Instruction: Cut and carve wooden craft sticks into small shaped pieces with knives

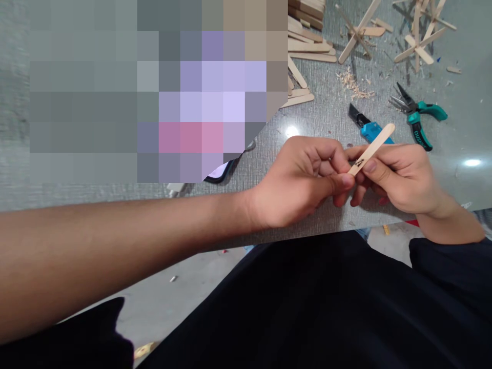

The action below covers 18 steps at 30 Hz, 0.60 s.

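Grey streaked table, hard glare spots | left hand and right hand: both pinch wooden stick, dark mark on its face, tilted above near edge | beyond hands: blue cutter, green-handled pliers, wood shavings | far edge: stick pile, crossed-stick assemblies

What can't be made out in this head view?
All in head view:
Phone-like device: mostly hidden by pixelation.
Stick pile: cut off by top edge, partly pixelated.
Blue cutter: handle partly behind held stick and right hand.
Held stick: lower end hidden by left hand.
Dark mark on it: too small to read.
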Each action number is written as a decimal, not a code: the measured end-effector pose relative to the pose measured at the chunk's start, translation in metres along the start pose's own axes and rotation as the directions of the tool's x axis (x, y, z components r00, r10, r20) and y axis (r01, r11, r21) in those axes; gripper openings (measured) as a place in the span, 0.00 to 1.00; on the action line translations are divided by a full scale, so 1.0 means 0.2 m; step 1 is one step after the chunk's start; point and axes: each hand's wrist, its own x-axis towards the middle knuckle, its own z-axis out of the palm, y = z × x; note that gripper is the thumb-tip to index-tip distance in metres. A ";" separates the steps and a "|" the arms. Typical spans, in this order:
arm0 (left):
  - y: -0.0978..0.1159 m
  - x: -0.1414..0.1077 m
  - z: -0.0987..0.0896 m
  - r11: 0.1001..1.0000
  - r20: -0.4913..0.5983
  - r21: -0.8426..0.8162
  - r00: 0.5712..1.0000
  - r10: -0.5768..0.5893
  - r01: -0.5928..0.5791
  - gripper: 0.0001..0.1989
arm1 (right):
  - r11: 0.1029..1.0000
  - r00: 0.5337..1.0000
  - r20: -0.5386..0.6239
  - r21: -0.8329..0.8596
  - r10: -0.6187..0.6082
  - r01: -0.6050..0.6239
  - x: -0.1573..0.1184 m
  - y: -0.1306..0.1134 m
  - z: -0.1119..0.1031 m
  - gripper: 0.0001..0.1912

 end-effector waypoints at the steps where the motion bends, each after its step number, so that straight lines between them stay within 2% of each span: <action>1: 0.00 0.00 0.00 1.000 0.007 0.005 1.000 0.003 -0.003 0.12 | 1.000 1.000 0.014 0.009 0.026 -0.026 0.00 0.00 -0.01 0.17; 3: -0.01 0.00 -0.01 1.000 0.019 0.023 1.000 0.005 -0.005 0.13 | 0.999 0.999 0.040 -0.009 0.035 -0.034 0.01 -0.01 -0.04 0.18; 7: -0.02 0.01 -0.02 0.999 0.069 0.013 0.997 0.039 -0.040 0.16 | 0.997 0.994 0.085 -0.046 -0.062 0.066 0.02 0.01 -0.06 0.18; 10: -0.02 0.01 -0.03 0.997 0.102 -0.053 0.993 0.055 -0.050 0.16 | 0.986 0.988 0.048 -0.083 -0.144 0.147 0.03 0.03 -0.05 0.17; 14: -0.03 0.00 -0.04 1.000 0.067 -0.014 0.998 -0.005 0.006 0.13 | 0.904 0.945 -0.034 -0.303 -0.325 0.301 0.03 0.03 -0.04 0.16; 18: -0.03 0.00 -0.03 1.000 0.041 0.014 0.999 -0.008 0.007 0.16 | 0.860 0.921 -0.062 -0.386 -0.385 0.334 0.02 0.03 -0.03 0.16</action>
